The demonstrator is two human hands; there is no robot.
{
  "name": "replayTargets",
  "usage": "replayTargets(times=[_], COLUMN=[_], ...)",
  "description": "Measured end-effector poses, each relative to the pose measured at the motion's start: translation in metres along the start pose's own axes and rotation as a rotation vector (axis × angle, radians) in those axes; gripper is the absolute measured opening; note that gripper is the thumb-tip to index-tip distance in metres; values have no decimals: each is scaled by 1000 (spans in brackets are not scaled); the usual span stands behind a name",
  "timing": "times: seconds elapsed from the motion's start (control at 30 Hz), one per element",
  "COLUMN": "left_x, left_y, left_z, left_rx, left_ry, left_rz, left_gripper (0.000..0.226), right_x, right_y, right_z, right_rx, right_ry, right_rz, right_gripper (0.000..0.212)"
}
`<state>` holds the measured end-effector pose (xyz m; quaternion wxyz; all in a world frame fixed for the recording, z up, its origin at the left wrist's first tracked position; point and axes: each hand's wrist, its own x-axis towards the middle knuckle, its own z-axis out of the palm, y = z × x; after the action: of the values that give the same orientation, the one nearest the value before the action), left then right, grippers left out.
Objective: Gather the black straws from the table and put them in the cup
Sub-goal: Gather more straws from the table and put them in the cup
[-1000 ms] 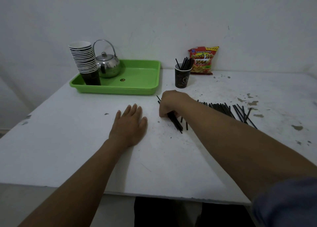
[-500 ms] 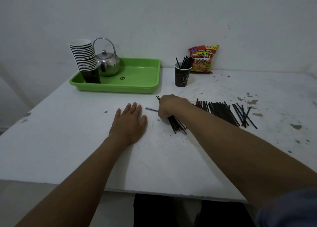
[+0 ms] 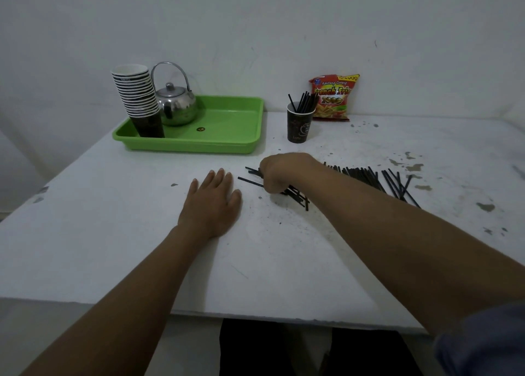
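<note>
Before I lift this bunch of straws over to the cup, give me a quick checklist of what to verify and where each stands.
1. Right hand closed around a bunch of straws: ok.
2. Bunch tidy: not ok, one straw sticks out sideways to the left.
3. Cup upright with room: ok, a few straws already stand in it.
4. Path from hand to cup free: ok, bare table between.
5. Left hand out of the way: ok, flat on the table.
6. All straws gathered: not ok, a pile remains on the right.

head view | worn high, facing forward and down | close over table (image 3: 119,233) (single view)
</note>
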<state>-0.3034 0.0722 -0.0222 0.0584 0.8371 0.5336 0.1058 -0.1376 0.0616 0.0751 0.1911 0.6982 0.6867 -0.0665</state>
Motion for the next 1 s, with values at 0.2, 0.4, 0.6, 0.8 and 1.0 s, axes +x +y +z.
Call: replayTargets(times=[0.2,0.4,0.6,0.8,1.0], left_x=[1,0,0,-6,-19], left_y=[0,1,3,6,34], left_z=[1,0,-3,-5,-13], left_rx=[2,3,-9,-152,-563], left_ry=[-1,-3,-15,27,283], left_rz=[-5,-1,12,84,-65], left_gripper=[62,62,61,41,36], right_x=[3,9,11,7,-2], right_y=[5,14,20,28,35], right_z=[-1,3,0,6,9], right_rx=[52,206,484,1057,1670], right_ry=[7,15,136,102,135], right_rz=[-12,-19,-48,-35,-73], right_gripper=[35,37,12,17,16])
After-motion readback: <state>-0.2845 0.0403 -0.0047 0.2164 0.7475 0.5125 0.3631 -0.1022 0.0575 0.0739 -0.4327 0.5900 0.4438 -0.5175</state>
